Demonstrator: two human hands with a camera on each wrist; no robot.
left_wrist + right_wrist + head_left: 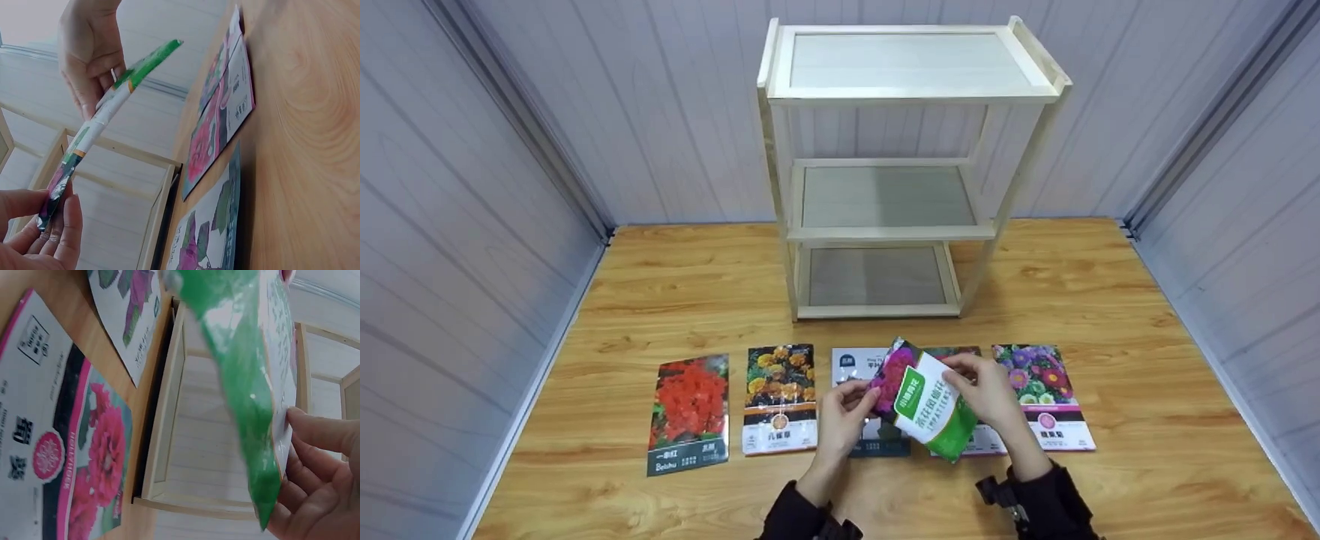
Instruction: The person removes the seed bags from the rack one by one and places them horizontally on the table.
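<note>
A green, white and magenta seed packet (934, 405) marked "IMPATIENS" is held tilted above the row of packets, pinched by both hands. My left hand (842, 421) grips its magenta flower end between thumb and fingers. On the opposite edge, the thumb and fingers of my right hand (986, 390) pinch the white part. Seen edge-on in the left wrist view, the packet (107, 115) looks thin. Beneath it lie a white packet with purple flowers (194, 247) and a hollyhock packet (104, 455), both partly covered in the head view.
To the left lie a red-flower packet (688, 412) and an orange-flower packet (780, 397); a mixed-daisy packet (1044, 397) lies at the right. Behind the row stands a three-tier wooden shelf (911, 97). Pale panel walls (682, 112) enclose the wooden table (660, 285).
</note>
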